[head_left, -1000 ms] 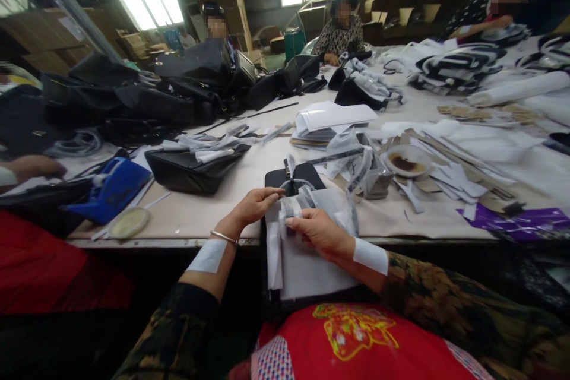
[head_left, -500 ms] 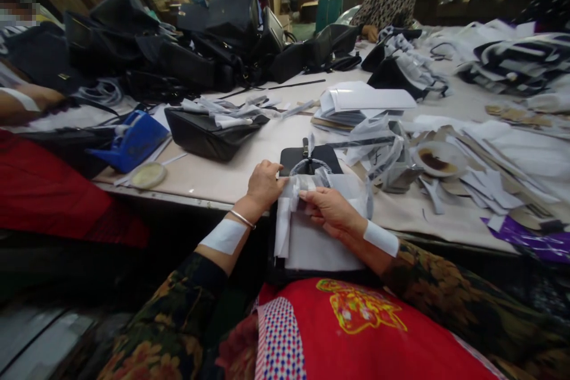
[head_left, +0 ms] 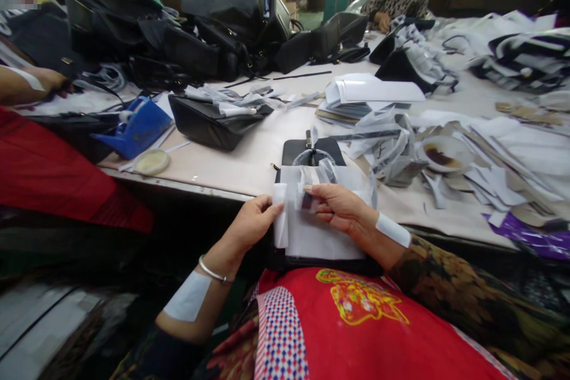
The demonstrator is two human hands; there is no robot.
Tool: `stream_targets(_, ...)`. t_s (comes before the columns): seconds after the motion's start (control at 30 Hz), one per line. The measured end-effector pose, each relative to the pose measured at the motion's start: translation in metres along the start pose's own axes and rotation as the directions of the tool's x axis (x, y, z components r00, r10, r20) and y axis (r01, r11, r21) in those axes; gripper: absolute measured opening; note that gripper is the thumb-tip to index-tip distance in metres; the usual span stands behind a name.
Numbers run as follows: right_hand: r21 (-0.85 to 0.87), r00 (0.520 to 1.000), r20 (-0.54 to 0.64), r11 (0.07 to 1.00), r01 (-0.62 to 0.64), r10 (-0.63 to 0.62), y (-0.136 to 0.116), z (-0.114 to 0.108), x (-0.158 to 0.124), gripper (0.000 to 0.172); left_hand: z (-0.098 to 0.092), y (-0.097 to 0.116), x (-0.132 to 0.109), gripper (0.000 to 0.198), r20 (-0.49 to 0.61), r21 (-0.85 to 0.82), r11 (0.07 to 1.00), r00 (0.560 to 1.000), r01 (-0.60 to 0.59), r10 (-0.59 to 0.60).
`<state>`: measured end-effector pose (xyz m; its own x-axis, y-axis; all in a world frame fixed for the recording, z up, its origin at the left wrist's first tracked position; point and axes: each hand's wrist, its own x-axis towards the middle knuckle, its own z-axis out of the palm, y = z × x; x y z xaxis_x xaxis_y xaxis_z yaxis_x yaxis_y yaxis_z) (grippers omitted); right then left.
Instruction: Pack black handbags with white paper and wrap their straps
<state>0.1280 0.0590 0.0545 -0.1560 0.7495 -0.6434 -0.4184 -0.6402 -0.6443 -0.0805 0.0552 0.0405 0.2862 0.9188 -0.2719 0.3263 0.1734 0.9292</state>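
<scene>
In front of me a black bag (head_left: 291, 149) lies flat across the table's near edge, its upper end on the table. A translucent white sheet (head_left: 323, 240) covers most of it. At the sheet's left side, my left hand (head_left: 253, 222) pinches a folded white paper strip (head_left: 280, 228) between thumb and fingers. My right hand (head_left: 341, 208) is closed on a plastic-wrapped strap piece (head_left: 306, 199) over the middle of the sheet. A wrapped looped handle (head_left: 307, 154) rests on the bag's upper part.
Left of the bag are a blue tape dispenser (head_left: 142, 127), a round dish (head_left: 152, 161) and another black bag (head_left: 218, 124). Black bags (head_left: 231, 18) pile up behind. Papers (head_left: 374, 92), plastic wrap and a stained bowl (head_left: 445, 153) lie rightward. A co-worker's hand (head_left: 48, 82) is at left.
My left hand has moved down and left from the bag's upper edge to the folded paper strip. My right hand still holds the wrapped strap piece. The view has shifted slightly.
</scene>
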Motion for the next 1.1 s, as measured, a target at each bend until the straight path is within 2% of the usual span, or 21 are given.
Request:
stream_targets(0.07, -0.016, 1.000, -0.001, 0.999, -0.031, 0.031, 0.001, 0.001, -0.001, 0.027, 0.000, 0.003, -0.012, 0.033, 0.010, -0.200, 0.979, 0.999, -0.047, 0.050)
stream_targets(0.13, -0.023, 0.998, 0.014, 0.998, -0.063, 0.063, 0.003, 0.005, -0.002, 0.026, 0.004, 0.009, -0.024, 0.028, 0.010, -0.265, 0.960, 0.995, -0.092, 0.098)
stream_targets(0.23, -0.031, 0.993, 0.055, 0.994, -0.100, 0.102, 0.009, 0.014, -0.004, 0.022, 0.013, 0.019, -0.032, 0.023, -0.031, -0.209, 0.966, 0.989, -0.149, 0.146)
stream_targets(0.33, -0.045, 0.992, 0.038, 0.992, -0.115, 0.117, 0.018, 0.021, -0.007, 0.019, 0.023, 0.023, -0.030, 0.023, -0.095, -0.143, 0.977, 0.985, -0.158, 0.145)
stream_targets(0.47, -0.080, 0.995, 0.024, 0.993, -0.090, 0.092, 0.028, 0.021, -0.010, 0.018, 0.030, 0.016, -0.024, 0.030, -0.172, -0.081, 0.994, 0.984, -0.069, 0.055)
stream_targets(0.53, -0.093, 0.996, 0.051, 0.993, -0.072, 0.077, 0.030, 0.018, -0.011, 0.024, 0.031, 0.011, -0.022, 0.037, -0.194, -0.083, 0.996, 0.981, -0.016, -0.001)
stream_targets(0.63, -0.095, 0.991, 0.130, 0.995, -0.030, 0.042, 0.032, 0.013, -0.011, 0.038, 0.030, 0.007, -0.022, 0.046, -0.152, -0.102, 0.994, 0.986, 0.047, -0.062)
stream_targets(0.73, -0.117, 0.980, 0.196, 0.993, 0.031, -0.008, 0.033, 0.011, -0.010, 0.042, 0.029, 0.006, -0.023, 0.049, -0.075, -0.128, 0.989, 0.994, 0.070, -0.080)
stream_targets(1.1, -0.136, 0.974, 0.223, 0.988, 0.072, -0.041, 0.035, 0.004, -0.007, 0.047, 0.035, 0.006, -0.027, 0.049, -0.109, -0.010, 1.000, 0.994, 0.018, -0.020)
